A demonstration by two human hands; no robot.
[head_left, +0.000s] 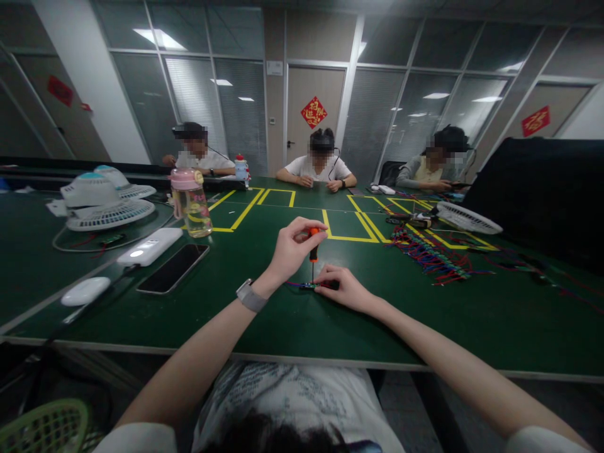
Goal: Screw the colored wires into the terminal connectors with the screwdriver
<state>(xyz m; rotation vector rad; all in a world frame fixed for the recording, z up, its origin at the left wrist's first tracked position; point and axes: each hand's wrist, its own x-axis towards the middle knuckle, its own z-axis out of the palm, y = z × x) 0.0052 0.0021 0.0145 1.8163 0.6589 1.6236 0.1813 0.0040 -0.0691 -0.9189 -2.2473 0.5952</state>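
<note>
- Screwdriver (314,251): smooth plastic handle, metal shaft
- Table (292,327): smooth top, matt with a faint sheen
- Phone (173,269): glossy, glass-like screen
- Bottle (195,211): clear, shiny plastic
- Fan (94,194): matt plastic
- Wires (427,255): plastic-coated
- Basket (47,428): open plastic lattice
- Shirt (292,402): matt, creased cloth
- Door (302,82): smooth, wood-like

open tabletop (302,330) between forearms (202,346), screwdriver (313,253) blocking ahead, phone (173,269) left

On the green table (236,259), a phone (173,269) lies beside a long white box (155,242), near a pink-lidded bottle (194,204) and two fans (94,198). A red sign (314,112) hangs on the far door (304,78). A green basket (51,428) shows below the table's edge.
</note>
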